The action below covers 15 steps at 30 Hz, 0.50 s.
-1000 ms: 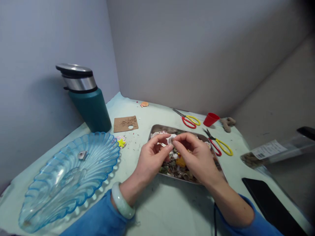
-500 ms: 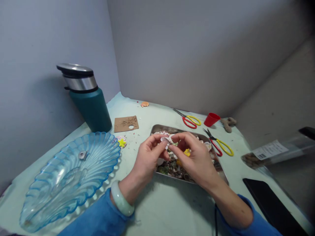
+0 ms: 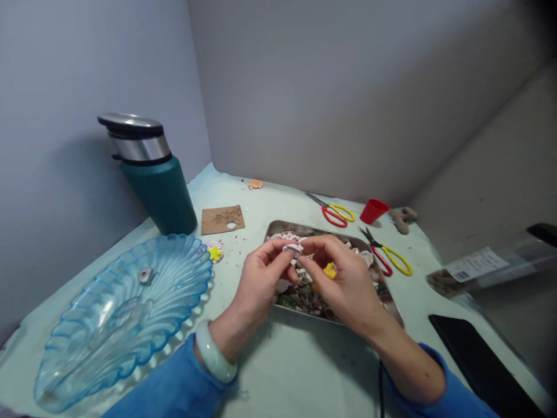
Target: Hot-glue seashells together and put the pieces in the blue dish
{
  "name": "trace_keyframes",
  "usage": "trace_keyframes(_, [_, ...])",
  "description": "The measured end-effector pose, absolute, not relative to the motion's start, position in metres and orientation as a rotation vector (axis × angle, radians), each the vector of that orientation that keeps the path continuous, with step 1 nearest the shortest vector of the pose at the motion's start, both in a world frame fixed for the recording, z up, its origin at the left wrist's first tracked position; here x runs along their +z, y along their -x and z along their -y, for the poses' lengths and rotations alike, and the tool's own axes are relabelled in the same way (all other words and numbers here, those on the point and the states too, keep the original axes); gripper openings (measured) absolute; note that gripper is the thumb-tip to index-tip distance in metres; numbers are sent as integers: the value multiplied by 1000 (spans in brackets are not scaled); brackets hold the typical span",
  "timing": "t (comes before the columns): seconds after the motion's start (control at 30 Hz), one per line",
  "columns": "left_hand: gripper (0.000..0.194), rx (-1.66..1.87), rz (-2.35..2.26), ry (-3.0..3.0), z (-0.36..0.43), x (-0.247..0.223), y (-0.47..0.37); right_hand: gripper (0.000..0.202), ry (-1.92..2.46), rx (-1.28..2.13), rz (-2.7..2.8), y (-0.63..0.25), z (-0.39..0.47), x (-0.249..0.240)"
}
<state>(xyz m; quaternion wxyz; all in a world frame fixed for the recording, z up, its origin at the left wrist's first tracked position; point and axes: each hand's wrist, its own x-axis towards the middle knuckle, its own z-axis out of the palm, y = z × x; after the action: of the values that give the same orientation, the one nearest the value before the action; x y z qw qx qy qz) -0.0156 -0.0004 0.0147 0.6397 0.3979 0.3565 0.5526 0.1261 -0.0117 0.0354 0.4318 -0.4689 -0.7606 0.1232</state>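
Note:
A small whitish shell [image 3: 293,248] is pinched between the fingertips of both hands. My left hand [image 3: 265,278] holds its left side between thumb and fingers. On the right side, the thumb and index finger of my right hand [image 3: 342,278] touch it. Both hands are over a metal tray [image 3: 300,314] that holds many shells and bits, with a yellow piece [image 3: 329,270] among them. Parts of the tray's contents are hidden behind the hands.
A blue shell-shaped dish [image 3: 174,302] with a small grey-white piece lies left. Behind it stands a teal bottle [image 3: 161,194]. Brown card [image 3: 217,219], two scissors [image 3: 334,216] [image 3: 387,254], a red cup [image 3: 373,211], and a black phone-like object [image 3: 474,360] lie around.
The small shell has turned between the fingertips and shows a different side. Both hands have stayed in nearly the same place.

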Motion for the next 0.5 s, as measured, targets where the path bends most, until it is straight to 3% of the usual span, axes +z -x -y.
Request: trace_keyframes(0.5, [38,1155,-857,-1067,2,13,14,9,1220,179,1872,-127,13,33])
